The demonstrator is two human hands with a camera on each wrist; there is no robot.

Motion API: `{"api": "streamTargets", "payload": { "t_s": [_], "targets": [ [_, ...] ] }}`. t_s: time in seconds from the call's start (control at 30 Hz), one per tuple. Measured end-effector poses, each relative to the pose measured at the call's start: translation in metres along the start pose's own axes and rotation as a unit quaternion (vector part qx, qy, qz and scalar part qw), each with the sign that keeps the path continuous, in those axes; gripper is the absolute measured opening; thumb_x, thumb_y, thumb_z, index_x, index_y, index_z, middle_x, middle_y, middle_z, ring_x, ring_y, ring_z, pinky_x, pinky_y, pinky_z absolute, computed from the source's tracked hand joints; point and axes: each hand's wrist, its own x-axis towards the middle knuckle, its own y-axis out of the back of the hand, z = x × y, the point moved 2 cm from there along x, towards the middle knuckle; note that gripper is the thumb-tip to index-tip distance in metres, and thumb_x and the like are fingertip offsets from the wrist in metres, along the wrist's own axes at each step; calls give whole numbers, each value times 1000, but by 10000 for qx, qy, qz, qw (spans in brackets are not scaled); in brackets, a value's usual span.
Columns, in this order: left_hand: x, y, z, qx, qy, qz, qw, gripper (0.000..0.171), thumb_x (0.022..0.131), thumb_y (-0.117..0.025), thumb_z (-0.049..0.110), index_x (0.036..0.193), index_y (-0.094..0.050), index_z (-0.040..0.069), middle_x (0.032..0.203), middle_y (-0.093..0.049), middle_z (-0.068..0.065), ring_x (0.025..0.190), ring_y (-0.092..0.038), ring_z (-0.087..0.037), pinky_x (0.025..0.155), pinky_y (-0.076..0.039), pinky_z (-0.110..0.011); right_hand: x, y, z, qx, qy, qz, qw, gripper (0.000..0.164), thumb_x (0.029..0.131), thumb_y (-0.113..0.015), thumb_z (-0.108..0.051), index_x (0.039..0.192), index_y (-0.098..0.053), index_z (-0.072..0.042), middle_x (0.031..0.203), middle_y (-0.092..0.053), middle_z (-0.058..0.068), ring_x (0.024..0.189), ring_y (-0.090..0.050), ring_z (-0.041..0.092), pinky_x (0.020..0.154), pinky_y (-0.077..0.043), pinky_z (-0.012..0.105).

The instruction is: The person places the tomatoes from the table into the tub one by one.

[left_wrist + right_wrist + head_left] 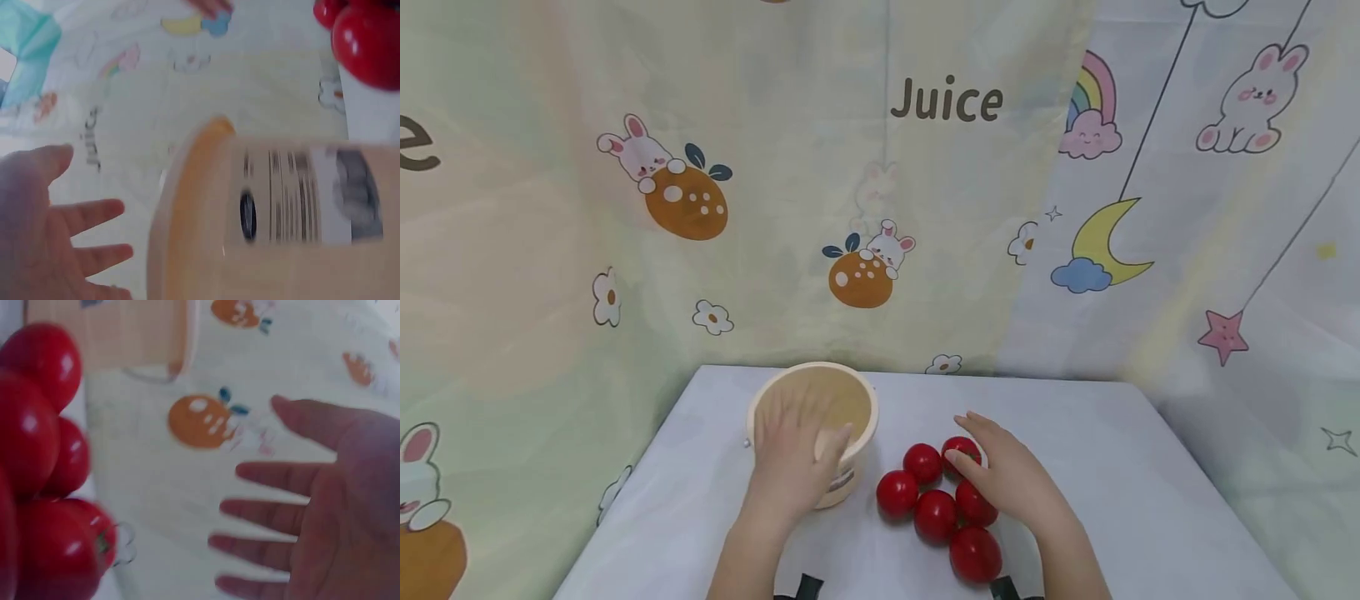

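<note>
A cream bucket (854,398) with a pale rim stands upright at the left of the table; a printed label (312,195) shows on its side in the left wrist view. My left hand (788,462) is over the near side of its mouth, fingers spread and blurred. In the left wrist view that hand's fingertips (106,253) are apart from the rim. Several red tomatoes (936,517) lie in a cluster right of the bucket. Over the cluster's right side is my right hand (1006,471), holding nothing, with straight, separated fingers (262,515) in the right wrist view.
The white table (1097,475) ends at a back edge against a printed curtain (790,275) with rabbits and oranges. More printed cloth (1247,242) hangs at the right. Two dark straps (808,586) show at the bottom of the head view.
</note>
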Motion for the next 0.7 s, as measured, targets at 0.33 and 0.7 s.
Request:
{"api": "streamTargets", "payload": {
  "t_s": [0.33, 0.7],
  "targets": [
    [16, 11, -83, -1358, 1324, 169, 9817, 61, 101, -40, 55, 152, -38, 22, 166, -14, -11, 152, -8, -44, 115, -13, -72, 24, -9, 71, 1584, -480, -427, 9853, 58, 90, -66, -46, 143, -51, -27, 146, -52, 15, 133, -46, 47, 92, -53, 60],
    [19, -17, -117, -3248, 1918, 377, 9254, 58, 102, -25, 60, 155, -27, 37, 164, -23, 6, 154, -14, -25, 121, -13, -62, 29, -30, 98, 1810, -808, -1413, 9699, 84, 77, -79, -44, 150, -40, -28, 152, -43, 19, 141, -36, 45, 95, -44, 71]
  ]
}}
